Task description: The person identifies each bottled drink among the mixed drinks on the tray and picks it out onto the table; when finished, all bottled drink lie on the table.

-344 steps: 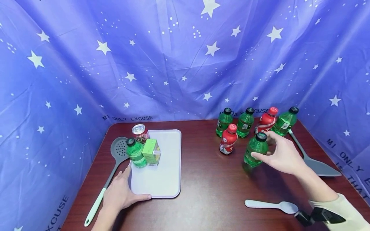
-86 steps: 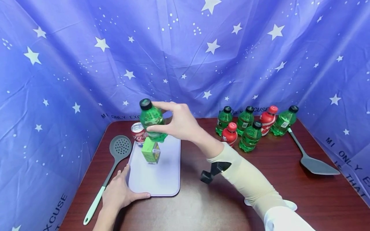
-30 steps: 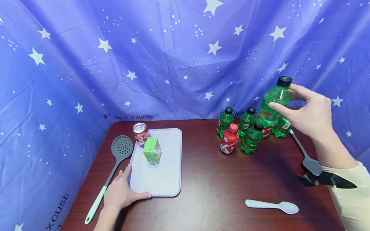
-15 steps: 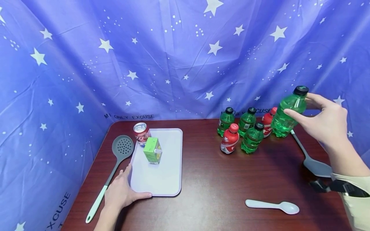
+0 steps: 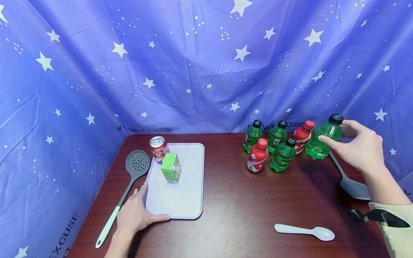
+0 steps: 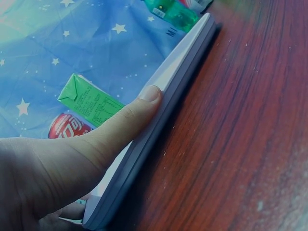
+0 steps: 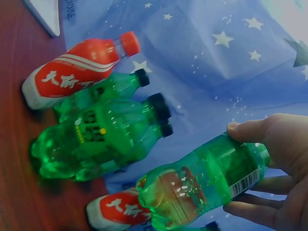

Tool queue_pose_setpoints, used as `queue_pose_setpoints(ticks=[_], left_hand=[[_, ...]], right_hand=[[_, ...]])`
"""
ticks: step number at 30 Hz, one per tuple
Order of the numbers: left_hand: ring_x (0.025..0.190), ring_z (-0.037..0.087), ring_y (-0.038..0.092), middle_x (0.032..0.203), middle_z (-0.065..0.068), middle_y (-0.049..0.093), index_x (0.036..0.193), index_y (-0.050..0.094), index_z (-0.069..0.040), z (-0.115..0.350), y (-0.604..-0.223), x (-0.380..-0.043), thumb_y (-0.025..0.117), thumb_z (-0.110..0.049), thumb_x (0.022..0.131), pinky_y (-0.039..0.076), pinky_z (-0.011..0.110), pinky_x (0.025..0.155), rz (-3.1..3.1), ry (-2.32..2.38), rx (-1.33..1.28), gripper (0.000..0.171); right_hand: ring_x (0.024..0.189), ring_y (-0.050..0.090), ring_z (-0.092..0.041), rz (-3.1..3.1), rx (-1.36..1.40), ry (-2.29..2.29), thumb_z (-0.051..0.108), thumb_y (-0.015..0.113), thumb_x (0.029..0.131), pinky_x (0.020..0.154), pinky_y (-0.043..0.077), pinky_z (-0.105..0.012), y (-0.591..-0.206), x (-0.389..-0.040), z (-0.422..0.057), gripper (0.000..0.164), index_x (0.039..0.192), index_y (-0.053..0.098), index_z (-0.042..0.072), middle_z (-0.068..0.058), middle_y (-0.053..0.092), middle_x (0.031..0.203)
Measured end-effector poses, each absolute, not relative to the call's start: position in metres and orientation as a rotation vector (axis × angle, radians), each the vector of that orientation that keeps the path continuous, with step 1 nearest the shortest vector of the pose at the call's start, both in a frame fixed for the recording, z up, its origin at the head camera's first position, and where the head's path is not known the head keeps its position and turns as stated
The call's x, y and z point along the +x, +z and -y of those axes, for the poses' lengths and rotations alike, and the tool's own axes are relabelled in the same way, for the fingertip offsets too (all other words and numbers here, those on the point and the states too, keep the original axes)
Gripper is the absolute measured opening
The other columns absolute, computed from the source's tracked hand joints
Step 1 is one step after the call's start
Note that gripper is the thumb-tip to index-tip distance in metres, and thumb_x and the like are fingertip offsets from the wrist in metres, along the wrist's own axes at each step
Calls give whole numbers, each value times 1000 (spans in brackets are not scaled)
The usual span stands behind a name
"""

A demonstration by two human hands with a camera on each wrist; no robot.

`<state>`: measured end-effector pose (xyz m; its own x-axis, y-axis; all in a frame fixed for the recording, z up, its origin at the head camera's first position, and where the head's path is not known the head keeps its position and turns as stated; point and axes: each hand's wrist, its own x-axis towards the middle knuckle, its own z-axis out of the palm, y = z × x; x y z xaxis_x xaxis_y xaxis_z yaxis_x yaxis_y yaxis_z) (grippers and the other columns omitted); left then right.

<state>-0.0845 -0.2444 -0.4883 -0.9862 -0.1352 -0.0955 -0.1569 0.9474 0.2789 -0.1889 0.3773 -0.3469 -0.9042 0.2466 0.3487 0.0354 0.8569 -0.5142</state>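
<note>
My right hand (image 5: 361, 147) grips a green bottle (image 5: 322, 140) with a black cap, thumb on the near side. The bottle tilts slightly at the right end of the bottle group; the right wrist view shows its base (image 7: 163, 197) beside a red bottle (image 7: 118, 211). A green bottle behind it is mostly hidden. At the near left corner of a white tray (image 5: 180, 204), my left hand (image 5: 133, 213) rests with the thumb stretched along the near rim. On the tray stand a green drink carton (image 5: 170, 167) and a red soda can (image 5: 158, 147).
Beside the held bottle stand green bottles (image 5: 282, 156) and red-capped bottles (image 5: 257, 156). A slotted spatula (image 5: 137, 163) lies left of the tray. A grey turner (image 5: 353, 187) lies at the right, with a white spoon (image 5: 303, 231) near the front. A starry curtain (image 5: 206, 64) borders the table.
The right hand lifted the green bottle off the tray, carried it right and lowered it beside the other bottles. Another green bottle was set among them earlier. The left hand stayed put.
</note>
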Motion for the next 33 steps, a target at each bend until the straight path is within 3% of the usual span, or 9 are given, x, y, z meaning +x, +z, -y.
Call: queue_pose_setpoints(ticks=[1,2,5,10,13,15,18,21,33], left_hand=[[138,57,54,155,44,43,167,29,-9,244,-488,-85,81,-98,38,54,68,98,-3024,443,-227,164],[138,57,54,155,44,43,167,29,-9,245,-488,-85,81,-98,38,54,68,98,-3023,442,-226,164],[139,57,54,155,43,43,167,30,-8,245,-487,-84,81,-97,39,53,68,99,-3023,443,-227,164],[139,57,54,155,43,43,166,31,-8,245,-487,-84,81,-97,38,54,68,99,-3027,441,-228,163],[139,57,53,155,43,42,166,31,-8,245,-487,-84,81,-97,38,53,68,99,-3026,440,-228,164],[140,57,53,155,43,42,166,31,-7,245,-488,-84,81,-98,38,53,67,99,-3025,439,-227,164],[141,56,53,155,43,43,166,32,-6,245,-489,-84,80,-98,38,54,67,99,-3029,441,-224,165],[141,56,52,155,43,43,165,33,-5,245,-490,-84,80,-99,38,54,67,99,-3031,445,-224,165],[141,55,53,154,42,44,164,34,-3,245,-492,-84,80,-98,38,53,67,101,-3036,438,-229,165]], right_hand=[[102,69,-29,2639,-216,715,47,82,90,98,37,-66,-349,-189,-378,76,143,58,-3,-40,67,125],[108,66,-43,2654,-219,713,48,82,91,94,38,-63,-351,-188,-379,76,142,57,-3,-40,67,125],[104,62,-45,2693,-224,711,51,81,90,82,39,-55,-357,-186,-382,76,139,57,-2,-39,68,122],[77,49,12,2726,-209,733,52,83,89,78,39,-47,-367,-185,-385,74,135,58,-1,-36,72,116],[72,35,26,2744,-209,737,52,84,88,80,42,-49,-373,-186,-386,76,135,57,-3,-36,73,115],[74,46,19,2758,-211,740,52,83,89,82,44,-53,-377,-187,-386,78,136,56,-4,-37,72,117],[84,70,-18,2775,-206,742,53,82,89,83,44,-58,-382,-189,-386,81,137,55,-6,-38,71,117],[107,68,-52,2797,-211,732,54,82,90,81,47,-58,-387,-190,-386,84,139,53,-7,-40,70,119],[108,64,-58,2854,-201,722,56,82,89,80,52,-66,-401,-193,-383,92,141,47,-11,-44,66,120]])
